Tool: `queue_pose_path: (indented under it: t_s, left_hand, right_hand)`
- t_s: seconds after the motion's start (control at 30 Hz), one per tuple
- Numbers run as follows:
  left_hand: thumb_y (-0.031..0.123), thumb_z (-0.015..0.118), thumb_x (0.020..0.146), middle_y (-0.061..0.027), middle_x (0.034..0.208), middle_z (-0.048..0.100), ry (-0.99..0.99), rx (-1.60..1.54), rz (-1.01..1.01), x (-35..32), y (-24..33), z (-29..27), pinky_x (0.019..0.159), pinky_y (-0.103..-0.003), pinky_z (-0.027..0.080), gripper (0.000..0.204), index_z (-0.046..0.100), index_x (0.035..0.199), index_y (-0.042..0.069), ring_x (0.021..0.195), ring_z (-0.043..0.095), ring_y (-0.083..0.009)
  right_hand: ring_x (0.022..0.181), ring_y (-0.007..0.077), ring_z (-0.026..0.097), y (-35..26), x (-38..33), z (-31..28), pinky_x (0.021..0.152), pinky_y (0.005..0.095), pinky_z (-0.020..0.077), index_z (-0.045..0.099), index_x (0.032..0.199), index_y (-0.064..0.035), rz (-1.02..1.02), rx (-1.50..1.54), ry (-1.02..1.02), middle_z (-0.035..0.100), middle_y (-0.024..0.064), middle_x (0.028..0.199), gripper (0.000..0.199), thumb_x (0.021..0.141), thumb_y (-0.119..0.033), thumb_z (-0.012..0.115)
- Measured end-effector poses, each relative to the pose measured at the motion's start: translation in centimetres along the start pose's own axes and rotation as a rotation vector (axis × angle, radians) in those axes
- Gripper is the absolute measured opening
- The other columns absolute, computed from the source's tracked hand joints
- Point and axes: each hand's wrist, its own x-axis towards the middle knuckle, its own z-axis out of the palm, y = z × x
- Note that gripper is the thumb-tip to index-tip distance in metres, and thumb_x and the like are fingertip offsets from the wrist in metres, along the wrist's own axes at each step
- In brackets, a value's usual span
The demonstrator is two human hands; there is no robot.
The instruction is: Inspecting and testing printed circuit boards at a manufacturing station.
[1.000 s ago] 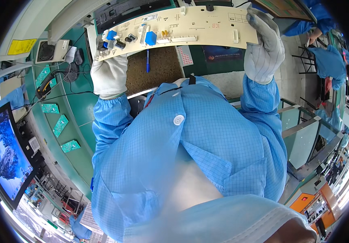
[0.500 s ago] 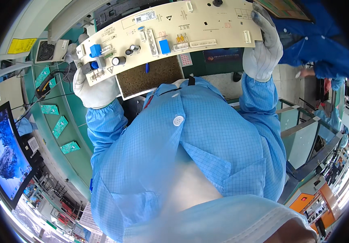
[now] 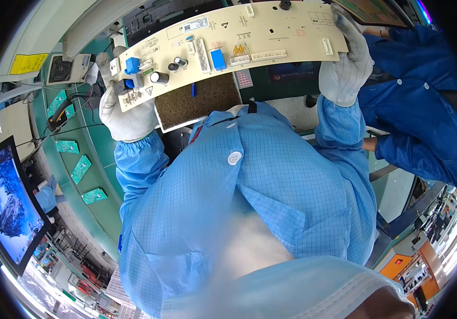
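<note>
A long cream circuit board (image 3: pixel 263 32) spans the top of the view, component side showing. Blue blocks, dark round capacitors and white connectors stand on it, mostly toward its left end. My left hand (image 3: pixel 127 118), in a white glove, grips the left end, with fingers showing at its outer edge. At the right end my gloved right hand (image 3: pixel 345 74) is closed on the board's edge, its fingertips greyed. Below the board sits a shallow white-rimmed tray (image 3: pixel 199 106) with a brown rough surface and a blue pen (image 3: pixel 194 90) on it.
Small green circuit boards (image 3: pixel 81 169) lie along the green bench at left, near a monitor (image 3: pixel 10 204) and a fan (image 3: pixel 61 69). At right stands a person in dark blue (image 3: pixel 414 106), close to my right arm. A metal-framed table (image 3: pixel 393 196) is behind them.
The board and both my hands have shifted slightly to the right, still gripping. The person in dark blue has come further into view at right, beside my right arm.
</note>
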Motion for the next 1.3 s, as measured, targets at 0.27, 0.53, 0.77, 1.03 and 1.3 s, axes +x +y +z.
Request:
queue_pose_path:
  t_s: [0.27,0.53,0.77,1.03,1.3]
  left_hand:
    - [0.014,0.046,0.093,-0.0108,0.155,0.041,0.068,0.39,0.021,0.4,-0.4,1.0,0.11,-0.04,0.042,0.059,0.038,0.152,0.01,0.14,0.042,-0.023]
    - [0.021,0.06,0.094,-0.0048,0.151,0.047,0.006,0.231,-0.012,0.2,-0.7,0.8,0.104,-0.028,0.046,0.061,0.039,0.15,0.006,0.132,0.051,-0.0165]
    - [0.021,0.066,0.095,-0.0045,0.149,0.05,-0.091,0.196,0.002,0.2,-1.1,0.9,0.109,-0.024,0.041,0.067,0.035,0.15,-0.002,0.131,0.051,-0.0108]
    - [0.025,0.051,0.102,-0.0065,0.153,0.045,-0.141,-0.07,-0.079,0.7,-1.3,0.7,0.114,-0.025,0.036,0.055,0.037,0.15,0.003,0.137,0.045,-0.0125]
    - [0.01,0.043,0.101,-0.0092,0.151,0.046,-0.224,-0.112,-0.053,0.8,-1.7,0.6,0.111,-0.031,0.043,0.047,0.04,0.147,0.003,0.134,0.048,-0.018]
  right_hand:
    - [0.106,0.0203,0.069,0.1,-0.4,-0.6,0.096,0.0287,0.0521,0.063,0.123,0.002,0.075,-0.073,0.009,0.071,0.0132,0.116,0.029,0.098,-0.011,0.063]
    - [0.103,0.02,0.07,0.2,-0.5,-1.7,0.092,0.0261,0.0544,0.064,0.121,0.0008,-0.205,-0.52,-0.066,0.07,0.0106,0.117,0.027,0.095,-0.004,0.064]
    - [0.101,0.0188,0.071,-0.3,-0.7,-2.0,0.09,0.0261,0.0558,0.069,0.114,-0.0019,-0.174,-0.555,-0.078,0.068,0.0086,0.118,0.024,0.091,0.001,0.062]
    - [0.101,0.0219,0.071,-0.5,-1.0,-1.8,0.088,0.0268,0.0571,0.069,0.11,-0.0005,-0.087,-0.408,-0.007,0.068,0.0098,0.117,0.02,0.091,0.003,0.063]
    - [0.107,0.026,0.07,-0.8,-1.1,-1.6,0.092,0.0295,0.0574,0.067,0.112,0.0046,-0.307,-0.735,-0.062,0.068,0.014,0.119,0.021,0.092,0.003,0.062]
